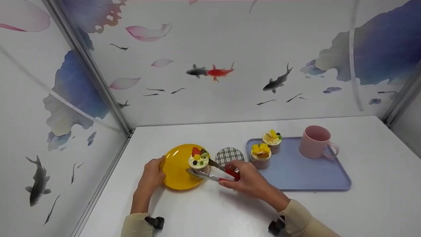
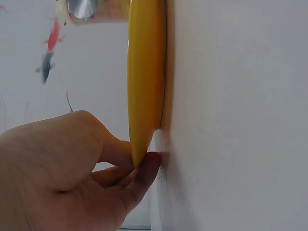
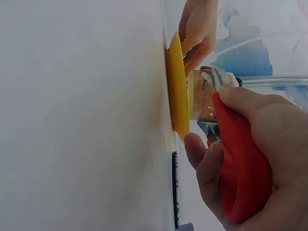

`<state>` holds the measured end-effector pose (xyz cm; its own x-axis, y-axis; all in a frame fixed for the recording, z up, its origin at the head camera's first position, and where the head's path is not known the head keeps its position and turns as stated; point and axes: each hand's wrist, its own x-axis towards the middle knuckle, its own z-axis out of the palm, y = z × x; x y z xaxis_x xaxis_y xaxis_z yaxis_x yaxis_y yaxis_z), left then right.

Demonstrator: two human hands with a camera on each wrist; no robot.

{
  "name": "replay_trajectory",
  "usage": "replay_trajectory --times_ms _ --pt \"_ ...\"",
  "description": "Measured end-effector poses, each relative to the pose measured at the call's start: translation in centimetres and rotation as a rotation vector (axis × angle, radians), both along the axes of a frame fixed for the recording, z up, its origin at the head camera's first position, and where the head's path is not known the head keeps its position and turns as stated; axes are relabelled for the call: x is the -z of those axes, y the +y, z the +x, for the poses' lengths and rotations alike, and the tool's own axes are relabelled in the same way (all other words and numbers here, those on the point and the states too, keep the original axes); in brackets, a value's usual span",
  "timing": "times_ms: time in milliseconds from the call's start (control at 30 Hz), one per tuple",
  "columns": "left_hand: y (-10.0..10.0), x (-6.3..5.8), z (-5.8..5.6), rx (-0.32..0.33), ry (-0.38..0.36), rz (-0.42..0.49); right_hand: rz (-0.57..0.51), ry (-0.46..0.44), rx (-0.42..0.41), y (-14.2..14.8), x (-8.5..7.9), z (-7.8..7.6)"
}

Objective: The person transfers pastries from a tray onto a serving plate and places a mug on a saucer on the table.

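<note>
My left hand (image 1: 153, 174) pinches the left rim of a yellow plate (image 1: 176, 164), thumb above and fingers beneath, as the left wrist view shows. In my right hand (image 1: 246, 179) are metal tongs with red handles (image 3: 245, 159). The tongs' arms lie on either side of a dessert cup (image 1: 199, 163) at the plate's right part. White cream, a strawberry piece, yellow fruit cubes and dark berries top that cup. From the head view I cannot tell how firmly the tongs press it; in the right wrist view the cup's base is at the plate.
A round checked coaster (image 1: 230, 155) lies between the plate and a blue-purple tray (image 1: 302, 177). On the tray stand a dessert cup with yellow cubes (image 1: 260, 156), another fruit-topped cup (image 1: 272, 141) and a pink mug (image 1: 314, 143). Printed walls (image 1: 243, 39) border the white table (image 1: 204, 214).
</note>
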<state>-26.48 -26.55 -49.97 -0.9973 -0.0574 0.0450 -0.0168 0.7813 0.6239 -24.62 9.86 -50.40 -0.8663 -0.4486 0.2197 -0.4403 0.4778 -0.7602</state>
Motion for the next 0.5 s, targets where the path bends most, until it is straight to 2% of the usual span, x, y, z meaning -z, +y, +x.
replay_trajectory --times_ms 300,500 --pt "-0.05 -0.12 -0.18 0.010 -0.002 -0.021 -0.025 0.005 0.024 -0.04 0.12 -0.13" --pt "-0.01 -0.07 -0.12 0.001 -0.023 -0.004 0.020 0.053 0.035 0.18 0.15 -0.07"
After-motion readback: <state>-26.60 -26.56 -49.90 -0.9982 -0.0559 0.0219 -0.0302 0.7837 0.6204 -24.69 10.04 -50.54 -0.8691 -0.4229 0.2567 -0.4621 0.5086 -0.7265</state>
